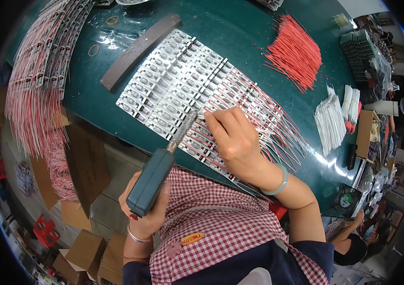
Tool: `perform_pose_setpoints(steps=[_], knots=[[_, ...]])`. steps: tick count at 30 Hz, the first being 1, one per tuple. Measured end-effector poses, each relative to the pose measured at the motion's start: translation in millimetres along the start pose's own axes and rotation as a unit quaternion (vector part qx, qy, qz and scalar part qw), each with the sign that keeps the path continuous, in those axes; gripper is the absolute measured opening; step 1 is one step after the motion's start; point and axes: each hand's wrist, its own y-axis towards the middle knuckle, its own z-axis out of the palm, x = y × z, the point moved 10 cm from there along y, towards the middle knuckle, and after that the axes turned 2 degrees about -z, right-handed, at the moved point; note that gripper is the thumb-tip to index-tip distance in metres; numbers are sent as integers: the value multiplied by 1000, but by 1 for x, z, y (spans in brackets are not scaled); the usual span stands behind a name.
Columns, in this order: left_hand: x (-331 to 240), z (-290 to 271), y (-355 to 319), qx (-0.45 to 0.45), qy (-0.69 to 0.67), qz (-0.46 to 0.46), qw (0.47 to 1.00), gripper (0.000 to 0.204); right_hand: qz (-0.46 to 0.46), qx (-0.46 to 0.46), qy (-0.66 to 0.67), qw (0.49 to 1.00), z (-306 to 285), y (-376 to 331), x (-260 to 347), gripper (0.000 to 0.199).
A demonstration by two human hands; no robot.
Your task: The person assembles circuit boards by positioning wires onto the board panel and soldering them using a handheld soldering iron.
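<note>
Your hands were both busy: your left hand [147, 216] was wrapped tight around the green grip of a soldering iron [157, 173], its metal tip reaching onto the work, and your right hand [233, 137] lay over the strips with the fingertips pinched on a thin wire at the nearest row.

You worked at a dark green table [240, 28]. Across its middle lay the silver strips [173, 88], set side by side in slanted rows. The rows under and right of your right hand already carried red and white wires [278, 126] fanning off toward you; the rows at the left and far side were bare metal. By that showing, I judge you were roughly halfway across the sheet, with the bare rows left to do.

At your left hung a large heap of wired strips [35, 80], seemingly finished. Farther right sat a pile of loose red wires [297, 52], then a bundle of white wires [330, 123]. A brown bar [138, 50] lay beyond the strips, with rubber bands [93, 50] near it.
</note>
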Motion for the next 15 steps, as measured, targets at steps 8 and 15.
perform_pose_setpoints(steps=[8, 15], knots=[[0, 6, 8, 11, -25, -52, 998, 21, 21, 8, 8, 1000, 2, 0, -2, 40], [-1, 4, 3, 13, 1, -3, 1000, 20, 24, 19, 8, 999, 4, 1, -1, 39]])
